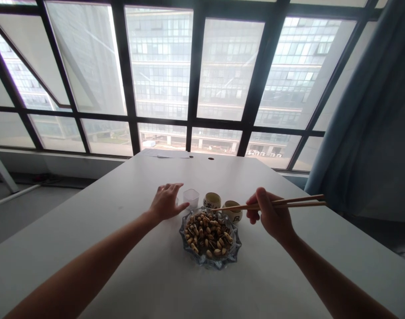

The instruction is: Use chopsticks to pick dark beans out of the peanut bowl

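Observation:
A glass bowl (236, 249) full of pistachio nuts (207, 232) sits on the white table (129, 266) in front of me. My right hand (270, 215) is closed on a pair of wooden chopsticks (289, 204), whose tips point left over the bowl's far rim. My left hand (167, 201) hovers with fingers spread just left of the bowl, its fingertips next to a small clear plastic cup (191, 197). Two small ceramic cups, one (212, 200) and another (233, 212), stand behind the bowl.
Large windows with dark frames (196, 79) fill the far side, showing buildings outside. A blue-grey curtain (371, 124) hangs at the right. A small dark spot (211, 158) lies near the table's far edge. A white pipe (13, 195) runs along the floor at left.

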`<act>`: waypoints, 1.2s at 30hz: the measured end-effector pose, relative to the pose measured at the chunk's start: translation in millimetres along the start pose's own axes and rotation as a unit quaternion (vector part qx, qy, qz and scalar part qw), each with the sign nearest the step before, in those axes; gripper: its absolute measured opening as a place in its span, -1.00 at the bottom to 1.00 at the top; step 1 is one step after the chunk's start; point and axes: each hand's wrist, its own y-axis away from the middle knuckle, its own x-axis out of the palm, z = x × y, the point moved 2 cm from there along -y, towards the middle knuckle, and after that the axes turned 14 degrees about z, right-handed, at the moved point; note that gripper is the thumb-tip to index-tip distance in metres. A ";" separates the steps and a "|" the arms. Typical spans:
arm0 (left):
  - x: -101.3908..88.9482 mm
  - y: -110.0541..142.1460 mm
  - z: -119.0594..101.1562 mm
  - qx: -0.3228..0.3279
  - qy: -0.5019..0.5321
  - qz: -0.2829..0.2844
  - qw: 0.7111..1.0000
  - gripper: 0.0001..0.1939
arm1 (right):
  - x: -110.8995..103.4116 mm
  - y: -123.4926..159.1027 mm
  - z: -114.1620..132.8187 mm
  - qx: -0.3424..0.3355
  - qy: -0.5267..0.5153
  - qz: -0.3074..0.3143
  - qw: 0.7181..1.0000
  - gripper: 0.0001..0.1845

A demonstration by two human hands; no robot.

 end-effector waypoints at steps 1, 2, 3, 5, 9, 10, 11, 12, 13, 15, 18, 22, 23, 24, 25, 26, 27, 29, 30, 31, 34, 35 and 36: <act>0.1 -7.6 -3.5 -0.001 0.003 0.021 1.000 -0.32 | -0.3 -0.3 -1.3 0.001 0.001 0.002 1.000 -0.38; 0.6 -15.2 -6.9 -0.006 0.006 0.043 0.999 -0.31 | -0.4 -0.4 -1.8 0.003 0.001 0.005 1.000 -0.38; 1.5 -22.4 -9.9 -0.016 0.011 0.064 0.998 -0.29 | -0.4 -0.4 -1.7 0.004 0.001 0.008 1.000 -0.38; 4.1 -34.8 -14.8 -0.043 0.021 0.105 0.993 -0.28 | -0.4 -0.3 -0.2 0.005 0.002 0.014 1.000 -0.39; 9.6 -46.4 -19.6 -0.087 0.047 0.163 0.982 -0.26 | -1.2 -1.7 2.8 -0.003 0.006 0.028 1.000 -0.36; 10.3 -46.4 -19.8 -0.088 0.056 0.162 0.981 -0.25 | -1.3 -2.1 2.7 -0.005 0.006 0.030 1.000 -0.36; 10.4 -45.6 -20.0 -0.081 0.063 0.153 0.983 -0.25 | -1.4 -2.3 2.1 -0.007 0.005 0.029 1.000 -0.35; 10.0 -44.0 -20.2 -0.062 0.065 0.136 0.987 -0.25 | -1.1 -2.3 1.1 -0.011 0.006 0.026 1.000 -0.36; 9.2 -41.9 -20.5 -0.034 0.061 0.114 0.991 -0.25 | -0.3 -2.0 -0.4 -0.016 0.007 0.023 1.000 -0.37; 6.9 -36.4 -21.1 0.034 0.045 0.071 0.996 -0.27 | 3.0 -0.7 -4.6 -0.037 0.006 0.011 0.999 -0.40; 4.1 -28.7 -20.0 0.101 0.029 0.034 0.994 -0.29 | 13.2 0.6 -13.7 -0.073 0.003 0.003 0.997 -0.44; 3.3 -23.2 -17.2 0.124 0.029 0.022 0.992 -0.28 | 33.3 -7.5 -27.7 -0.099 0.019 0.034 0.994 -0.47; 3.3 -22.4 -16.8 0.125 0.030 0.021 0.992 -0.27 | 38.4 -11.7 -30.9 -0.105 0.027 0.046 0.993 -0.48; 3.1 -21.7 -16.8 0.125 0.031 0.020 0.992 -0.27 | 43.1 -16.4 -33.9 -0.110 0.035 0.057 0.992 -0.48; 2.8 -21.1 -17.0 0.124 0.031 0.020 0.992 -0.27 | 47.6 -21.5 -36.7 -0.115 0.046 0.072 0.990 -0.49; 2.3 -20.6 -17.3 0.123 0.031 0.019 0.992 -0.27 | 51.5 -26.5 -39.4 -0.116 0.061 0.087 0.988 -0.49; 1.8 -20.2 -17.8 0.122 0.030 0.019 0.992 -0.28 | 54.9 -31.1 -41.9 -0.113 0.077 0.102 0.985 -0.48; 0.9 -19.6 -18.6 0.119 0.028 0.020 0.992 -0.29 | 59.0 -38.3 -46.2 -0.097 0.098 0.122 0.983 -0.48; 0.7 -19.4 -18.7 0.118 0.027 0.021 0.992 -0.29 | 59.6 -40.5 -47.5 -0.086 0.100 0.126 0.983 -0.47; 0.7 -19.3 -18.6 0.117 0.026 0.022 0.993 -0.29 | 59.0 -41.6 -48.0 -0.077 0.094 0.126 0.985 -0.47; 2.0 -20.5 -16.6 0.102 0.023 0.029 0.994 -0.30 | 49.3 -39.5 -43.2 -0.045 0.030 0.099 0.994 -0.43; 2.6 -21.4 -15.5 0.090 0.021 0.035 0.995 -0.31 | 43.7 -37.7 -39.5 -0.027 0.009 0.088 0.996 -0.40; 3.2 -22.7 -14.5 0.077 0.018 0.044 0.996 -0.32 | 37.4 -35.7 -35.0 -0.004 -0.009 0.082 0.997 -0.35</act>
